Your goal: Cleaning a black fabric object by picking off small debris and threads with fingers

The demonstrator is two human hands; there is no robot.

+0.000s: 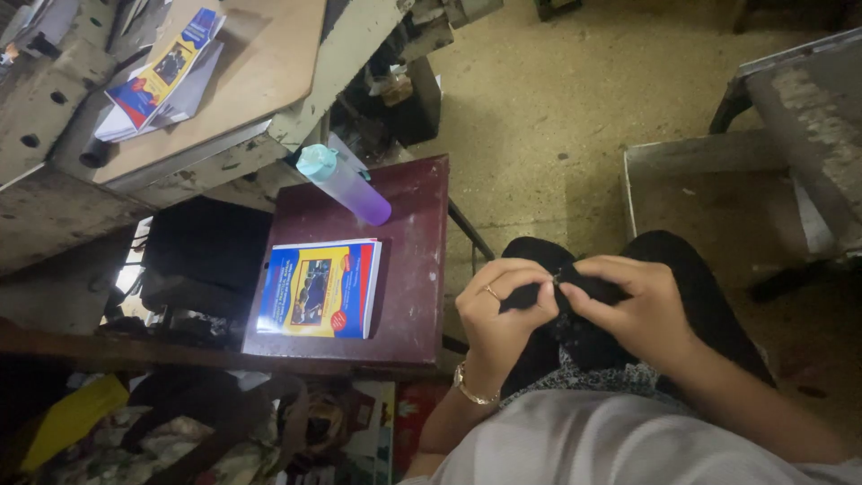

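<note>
The left hand (500,301), a ring on one finger and a gold bracelet at the wrist, pinches one end of a small piece of black fabric (582,286); the right hand (636,307) pinches the other end, fingers closed on it. The fabric sits between both hands, above the person's dark-clothed lap. Left of the hands stands a dark red worktop (415,269) carrying a blue and yellow book (320,288) and a lilac bottle (346,184) with a teal cap, lying on its side.
</note>
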